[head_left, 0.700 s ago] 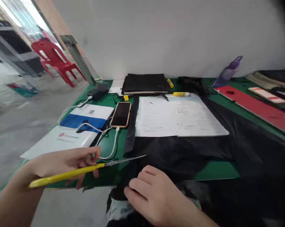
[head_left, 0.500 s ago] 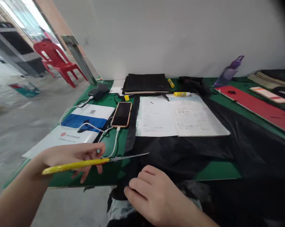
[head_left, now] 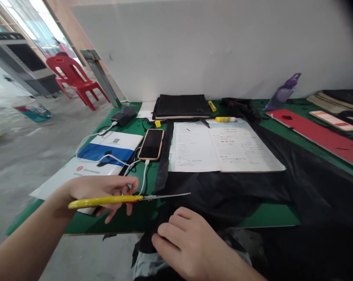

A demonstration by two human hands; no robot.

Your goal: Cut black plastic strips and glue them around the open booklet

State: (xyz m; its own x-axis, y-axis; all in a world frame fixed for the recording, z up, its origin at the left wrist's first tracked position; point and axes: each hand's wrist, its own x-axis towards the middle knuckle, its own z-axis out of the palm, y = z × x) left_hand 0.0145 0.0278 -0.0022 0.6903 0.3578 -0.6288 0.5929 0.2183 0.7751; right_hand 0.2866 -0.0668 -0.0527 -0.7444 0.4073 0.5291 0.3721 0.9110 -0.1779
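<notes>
Scissors [head_left: 106, 200] with yellow handles lie across my left hand [head_left: 106, 189], which holds them by the handles. Their narrow metal blades point right, over a black cloth [head_left: 205, 191] spread on the table. Close to the blade tips, my right hand [head_left: 185, 238] is closed, fingers curled over the cloth where it hangs off the front edge. Its fingertips are hidden. On the cloth rests an open book [head_left: 243, 148] with printed pages.
Left of the book are a phone [head_left: 151, 144] with a white cable and a white-blue booklet [head_left: 112, 142]. Behind lie a black-covered book [head_left: 182, 105] and a glue stick [head_left: 225, 119]. A purple bottle [head_left: 283, 93] and red board [head_left: 319, 134] are at right.
The scissors and my left hand have shifted slightly right, bringing the blades nearer my right hand. My right hand stays closed in nearly the same place. The view has tilted a little.
</notes>
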